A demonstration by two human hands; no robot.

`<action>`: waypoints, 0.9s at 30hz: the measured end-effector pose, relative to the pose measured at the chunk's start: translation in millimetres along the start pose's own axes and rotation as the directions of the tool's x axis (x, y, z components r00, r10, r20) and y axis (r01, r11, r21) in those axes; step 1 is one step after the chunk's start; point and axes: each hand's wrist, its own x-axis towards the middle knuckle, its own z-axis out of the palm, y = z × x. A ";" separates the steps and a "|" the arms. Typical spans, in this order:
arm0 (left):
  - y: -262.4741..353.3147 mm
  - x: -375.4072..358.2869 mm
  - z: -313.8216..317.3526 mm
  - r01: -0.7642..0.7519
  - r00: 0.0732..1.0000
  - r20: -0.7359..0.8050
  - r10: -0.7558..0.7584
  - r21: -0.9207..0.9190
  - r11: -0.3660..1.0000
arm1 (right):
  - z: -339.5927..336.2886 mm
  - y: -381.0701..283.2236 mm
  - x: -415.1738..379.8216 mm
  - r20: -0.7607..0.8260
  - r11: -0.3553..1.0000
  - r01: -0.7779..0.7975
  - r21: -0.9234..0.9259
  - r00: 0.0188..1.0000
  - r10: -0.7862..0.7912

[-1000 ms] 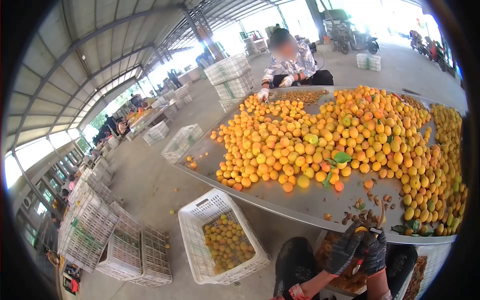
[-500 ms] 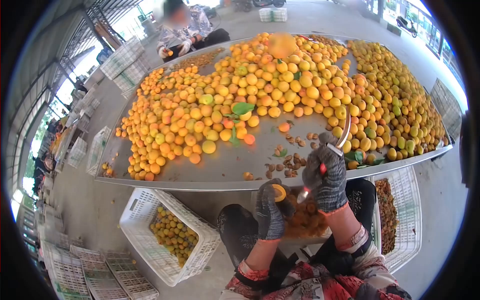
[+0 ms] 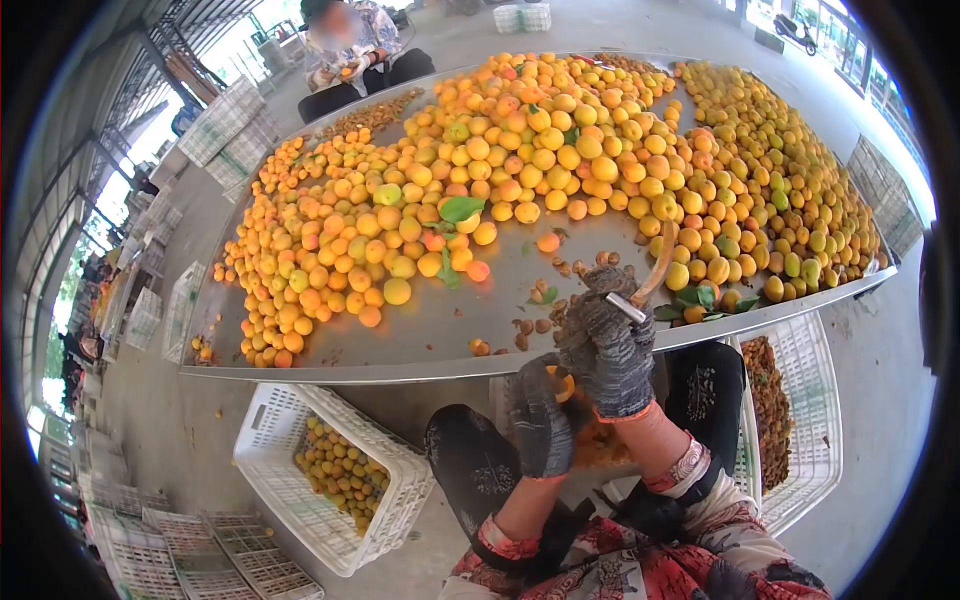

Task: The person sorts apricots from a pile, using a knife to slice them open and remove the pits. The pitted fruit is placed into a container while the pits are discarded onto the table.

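Note:
Both my hands wear dark grey knitted gloves and are close together over the table's near edge. My left hand (image 3: pixel 542 420) is closed around a cut orange apricot (image 3: pixel 562 384), partly hidden by the fingers. My right hand (image 3: pixel 608 350) grips a curved knife (image 3: pixel 660 268) by its handle, the blade pointing up and away from me. Beyond them, a large heap of apricots (image 3: pixel 540 150) covers much of the metal table (image 3: pixel 430 345). Several brown apricot pits (image 3: pixel 541 326) lie just past my hands. Orange pieces (image 3: pixel 603 447) show below my hands, mostly hidden.
A white crate (image 3: pixel 262 435) with apricots stands left of my legs. At right, another white crate (image 3: pixel 815 430) holds brown pieces (image 3: pixel 768 400). Across the table sits another person (image 3: pixel 350 50), hands near fruit. Stacked crates (image 3: pixel 228 130) stand on the floor at far left.
My right hand has moved left and closer to my left hand, with the knife still in it. The cut apricot is now more covered by my fingers. The view has shifted slightly.

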 end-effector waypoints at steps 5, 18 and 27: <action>-26.5 8.8 3.2 0.066 0.990 0.128 -0.062 -0.026 0.997 | -10.3 4.7 22.3 0.054 0.978 -0.067 0.198 0.997 0.058; -41.9 85.6 16.0 0.442 0.837 0.088 -0.541 -0.692 0.571 | -6.6 36.9 83.5 -0.233 0.867 -0.209 0.452 0.911 0.341; -7.2 95.8 5.3 0.394 0.862 -0.044 -0.505 -0.569 0.722 | -2.8 20.7 51.4 0.193 0.378 -0.016 -0.926 0.839 0.509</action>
